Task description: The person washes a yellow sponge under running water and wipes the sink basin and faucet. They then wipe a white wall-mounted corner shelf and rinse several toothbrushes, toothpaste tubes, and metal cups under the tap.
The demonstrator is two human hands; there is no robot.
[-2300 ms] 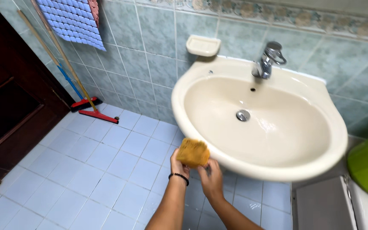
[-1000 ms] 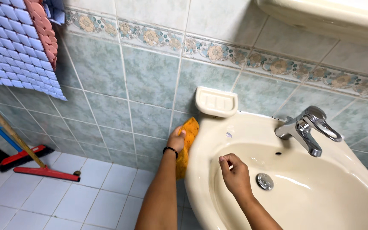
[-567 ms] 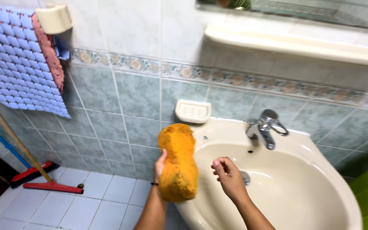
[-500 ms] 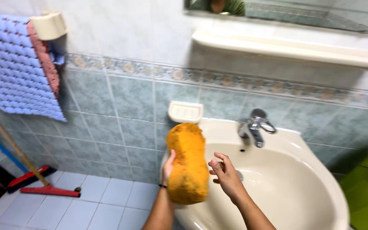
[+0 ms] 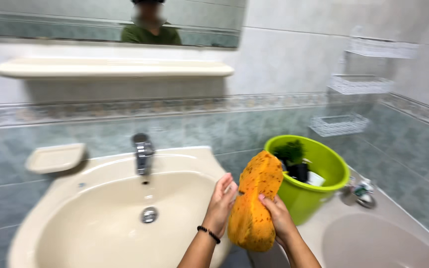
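Here the orange sponge stands almost upright between both hands, its long axis running top to bottom with a slight lean right. The right hand is curled around its lower right edge; the left hand lies flat and open against its left side, above the sink's rim, near the green bucket

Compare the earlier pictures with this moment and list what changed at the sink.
The orange sponge passed from the left hand to the right hand, which now has the grip on it; the left hand rests open against its edge. The sponge moved from the basin's left rim to its right side, in front of the green bucket. The basin, tap and soap dish stayed put.
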